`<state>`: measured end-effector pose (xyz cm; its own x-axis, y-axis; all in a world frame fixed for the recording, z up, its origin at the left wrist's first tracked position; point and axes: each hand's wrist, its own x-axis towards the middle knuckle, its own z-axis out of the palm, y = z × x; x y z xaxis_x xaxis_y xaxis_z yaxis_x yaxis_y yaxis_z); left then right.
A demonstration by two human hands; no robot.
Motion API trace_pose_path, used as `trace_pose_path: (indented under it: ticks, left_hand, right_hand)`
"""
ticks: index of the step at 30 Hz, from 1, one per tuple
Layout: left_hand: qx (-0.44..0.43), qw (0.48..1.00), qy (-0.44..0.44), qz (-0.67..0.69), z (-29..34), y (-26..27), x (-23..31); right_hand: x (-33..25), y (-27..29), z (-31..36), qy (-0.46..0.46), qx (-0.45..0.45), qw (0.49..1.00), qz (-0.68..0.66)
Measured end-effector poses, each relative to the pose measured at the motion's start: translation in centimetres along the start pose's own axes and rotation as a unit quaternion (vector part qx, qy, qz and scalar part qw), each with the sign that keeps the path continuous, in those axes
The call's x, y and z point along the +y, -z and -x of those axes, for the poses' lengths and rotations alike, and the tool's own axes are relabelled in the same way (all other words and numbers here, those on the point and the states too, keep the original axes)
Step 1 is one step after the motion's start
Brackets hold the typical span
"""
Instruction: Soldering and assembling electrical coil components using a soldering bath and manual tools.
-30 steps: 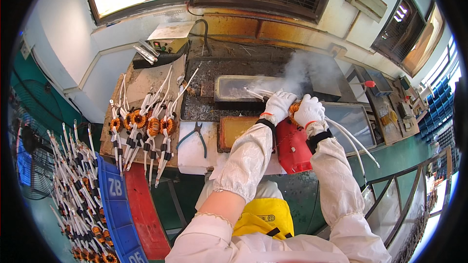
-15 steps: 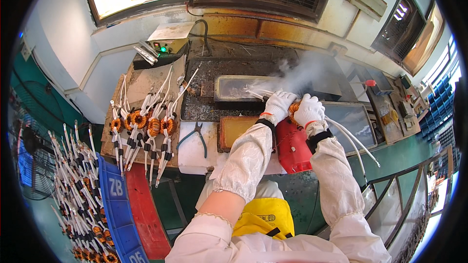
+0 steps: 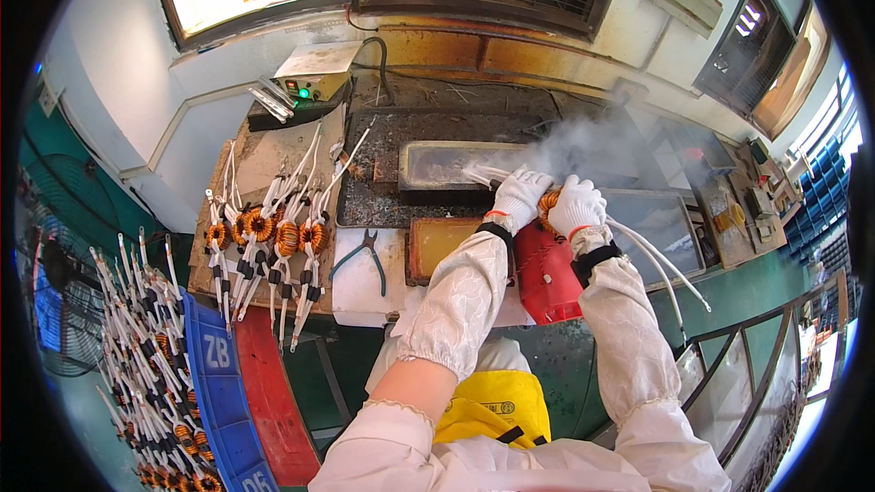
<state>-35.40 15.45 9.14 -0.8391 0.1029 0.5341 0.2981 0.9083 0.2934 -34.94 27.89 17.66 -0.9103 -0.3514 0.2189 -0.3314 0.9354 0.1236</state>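
The copper coil (image 3: pixel 548 205) sits between both gloved hands, left hand (image 3: pixel 521 198) and right hand (image 3: pixel 576 205), fingers wrapped tight on it, its white wires (image 3: pixel 483 173) over the smoking tray (image 3: pixel 447 164). A slip could drop it in, and the hot smoke could hurt.

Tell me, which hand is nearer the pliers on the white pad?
Left. The left hand is just right of the pliers; the right hand sits beyond it.

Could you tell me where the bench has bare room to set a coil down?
White sheet: bare beside the pliers, between the coil row and amber tray. Crowded: the cardboard with that row, and the steaming solder bath, where both gloved hands work.
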Motion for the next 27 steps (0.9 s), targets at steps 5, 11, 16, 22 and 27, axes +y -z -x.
trace_pose_path:
  ticks: [5,11,16,22,27]
  left_hand:
    - [-0.006,1.000,0.006,0.000,0.05,0.07,0.04]
    - [-0.017,1.000,0.012,0.000,0.02,0.09,0.07]
    - [-0.016,1.000,0.012,0.002,-0.02,-0.07,0.04]
    - [0.000,1.000,0.009,-0.005,0.11,-0.03,0.02]
    - [-0.004,1.000,0.012,-0.004,0.11,0.14,0.40]
  right_hand:
    - [-0.04,0.10,0.10,0.003,0.006,1.000,-0.009]
    - [-0.19,0.42,0.12,-0.008,-0.009,1.000,-0.011]
    - [-0.10,0.26,0.04,-0.008,-0.009,1.000,-0.007]
    - [-0.19,0.35,0.15,-0.003,-0.003,1.000,-0.007]
    - [0.14,0.19,0.26,0.000,0.003,1.000,-0.009]
